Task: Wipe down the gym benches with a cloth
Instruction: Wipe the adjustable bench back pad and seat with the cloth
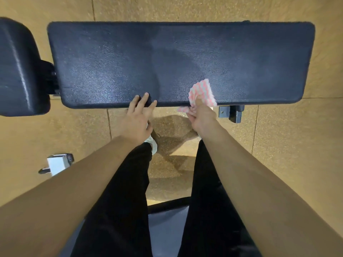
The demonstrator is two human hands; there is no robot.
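A person leans over a long, dark padded counter (111,62) on a gym's tan speckled floor (287,145), seen from a head-worn camera. The right grip (201,117) is clamped on a pink-and-white checked cloth (202,93), fingers curled round its lower part. The cloth lies on the counter's near edge, right of centre, with one corner hanging just below the rim. The left grip (136,123) is spread apart, its straight fingertips touching the same near edge and holding nothing.

A second pad (16,71) stands just beside the counter's left end, joined to it by dark hardware. Under the right half, a metal bracket (232,112) juts out from beneath the padding; the rest of the frame is hidden by the counter. A small white object (57,164), too blurred to identify, sits on the floor at left. Black trousers (120,201) and both forearms block much of the foreground, with a light shoe (153,143) showing under the left wrist and a dark bar (167,204) crossing between the legs.
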